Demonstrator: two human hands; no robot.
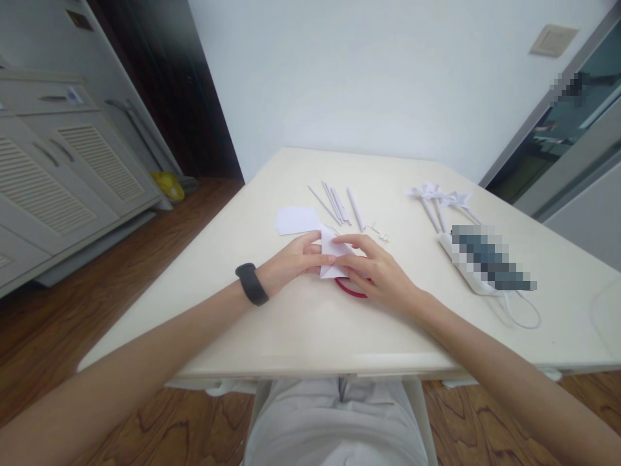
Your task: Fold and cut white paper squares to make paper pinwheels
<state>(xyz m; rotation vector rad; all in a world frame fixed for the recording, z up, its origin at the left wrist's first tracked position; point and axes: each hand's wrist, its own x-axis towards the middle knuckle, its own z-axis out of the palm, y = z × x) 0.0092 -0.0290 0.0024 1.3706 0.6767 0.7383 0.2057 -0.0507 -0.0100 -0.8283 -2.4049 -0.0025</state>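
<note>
Pale, soft cloth covers the lap [334, 427] at the bottom of the frame, cut off by the edge. Then comes the smooth, cream desk [272, 336]. A red, curved thing [353, 291] peeks out under the right hand [376, 262]; most of it is hidden, so I can't tell what it is. In the middle, the left hand [301, 259] pinches a folded white paper [328, 248], thumb on top. The right hand's fingers lie on the paper and hide its right part; I can't tell if they pinch it too. The paper is thin and flat with sharp corners. Its left edge runs up and down the frame; its full long way is hard to see. At right, blurry squares cover much of a white, rounded thing [456, 259]. Farther up are flat white sheets [297, 221], thin round white sticks [356, 210] and crinkly white bows [431, 191].
</note>
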